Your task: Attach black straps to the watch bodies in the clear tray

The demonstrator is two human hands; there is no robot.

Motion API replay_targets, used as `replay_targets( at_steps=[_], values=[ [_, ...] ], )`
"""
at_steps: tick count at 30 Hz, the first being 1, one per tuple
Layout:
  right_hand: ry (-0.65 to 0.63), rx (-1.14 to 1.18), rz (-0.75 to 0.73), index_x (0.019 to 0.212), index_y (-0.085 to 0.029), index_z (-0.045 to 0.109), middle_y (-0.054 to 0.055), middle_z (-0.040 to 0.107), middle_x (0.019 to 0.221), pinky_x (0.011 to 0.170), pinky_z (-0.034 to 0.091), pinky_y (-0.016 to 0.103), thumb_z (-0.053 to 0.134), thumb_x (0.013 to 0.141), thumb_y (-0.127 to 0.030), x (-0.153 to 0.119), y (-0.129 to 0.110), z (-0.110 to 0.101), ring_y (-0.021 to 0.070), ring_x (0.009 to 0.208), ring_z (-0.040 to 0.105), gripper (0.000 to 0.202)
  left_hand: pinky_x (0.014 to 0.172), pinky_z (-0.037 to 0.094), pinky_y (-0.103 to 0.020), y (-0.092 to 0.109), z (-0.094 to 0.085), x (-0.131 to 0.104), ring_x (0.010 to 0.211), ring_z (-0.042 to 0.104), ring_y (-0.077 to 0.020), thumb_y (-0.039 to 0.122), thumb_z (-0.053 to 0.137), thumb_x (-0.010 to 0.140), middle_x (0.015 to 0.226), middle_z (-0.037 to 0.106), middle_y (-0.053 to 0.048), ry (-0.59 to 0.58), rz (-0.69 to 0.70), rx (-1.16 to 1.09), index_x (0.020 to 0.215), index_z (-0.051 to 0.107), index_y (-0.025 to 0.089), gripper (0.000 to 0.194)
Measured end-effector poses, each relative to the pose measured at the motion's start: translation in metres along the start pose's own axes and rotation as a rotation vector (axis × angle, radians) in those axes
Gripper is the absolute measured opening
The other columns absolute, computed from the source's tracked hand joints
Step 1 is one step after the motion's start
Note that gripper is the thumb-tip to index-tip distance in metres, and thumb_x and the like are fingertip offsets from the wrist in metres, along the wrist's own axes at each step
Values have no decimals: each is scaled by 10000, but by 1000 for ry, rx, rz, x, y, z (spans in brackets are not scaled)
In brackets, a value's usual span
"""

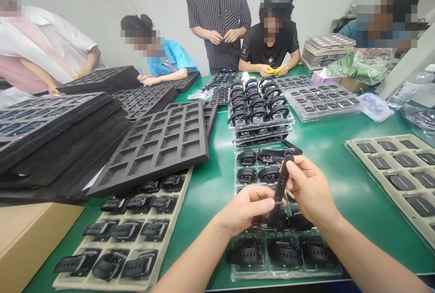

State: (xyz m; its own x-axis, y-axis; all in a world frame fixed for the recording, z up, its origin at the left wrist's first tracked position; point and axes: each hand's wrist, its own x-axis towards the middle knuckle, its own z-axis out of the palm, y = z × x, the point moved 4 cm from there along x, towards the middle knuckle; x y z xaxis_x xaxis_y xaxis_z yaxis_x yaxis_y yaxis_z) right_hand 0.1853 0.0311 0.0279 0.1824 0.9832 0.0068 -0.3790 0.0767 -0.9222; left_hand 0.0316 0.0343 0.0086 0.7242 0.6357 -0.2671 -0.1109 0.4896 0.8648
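1. I hold a black watch strap (280,189) with both hands, low in the middle of the frame.
2. My left hand (246,208) pinches the lower part of the strap between thumb and fingers.
3. My right hand (310,189) is closed on the upper part of the strap, and its top end pokes out above my fingers.
4. The strap stands nearly upright, tipped a little to the right, between my two hands.
5. Right under my hands lies a clear plastic tray (251,275). It has black watches sitting in its pockets.
6. Above it, in the middle of the frame, is a stack of clear trays (260,125) full of black watches with their bands curled up.
7. At the lower left lies a beige tray (176,220) with rows of black watches lying flat.
8. A black foam tray (159,143) rests partly over that beige tray. Its square pockets look empty.
9. More black foam trays (54,134) are piled at the left of the frame.
10. At the right edge is another beige tray (390,193) with dark flat squares in its pockets.
11. All of it sits on a green table (322,143), with other people at the far side.
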Motion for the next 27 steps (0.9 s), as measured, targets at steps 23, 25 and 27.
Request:
replay_targets(
  at_steps=[23,25,27],
  values=[
    [-31,-22,-17,914,-233,681,-65,588,628,550,467,194,768,904,-476,7,-1,-4,95,548,529,257,560,375,-207,2,1,1,600,464,-92,549,819,780,722,632,-6,43,100,186,889,796,136,428],
    [-59,-47,-25,980,-240,686,-43,634,734,579,497,215,744,917,-485,6,-2,-3,105,585,554,260,595,422,-226,5,2,-1,640,529,-116,443,764,849,790,687,-28,101,158,305,928,788,147,307],
    [-110,-148,-44,1115,-254,678,-15,667,881,617,530,249,759,900,-467,3,-4,0,124,646,593,314,683,485,-274,11,1,-4,736,612,-163,323,708,897,900,743,-58,229,293,549,1010,777,162,208]
  ],
)
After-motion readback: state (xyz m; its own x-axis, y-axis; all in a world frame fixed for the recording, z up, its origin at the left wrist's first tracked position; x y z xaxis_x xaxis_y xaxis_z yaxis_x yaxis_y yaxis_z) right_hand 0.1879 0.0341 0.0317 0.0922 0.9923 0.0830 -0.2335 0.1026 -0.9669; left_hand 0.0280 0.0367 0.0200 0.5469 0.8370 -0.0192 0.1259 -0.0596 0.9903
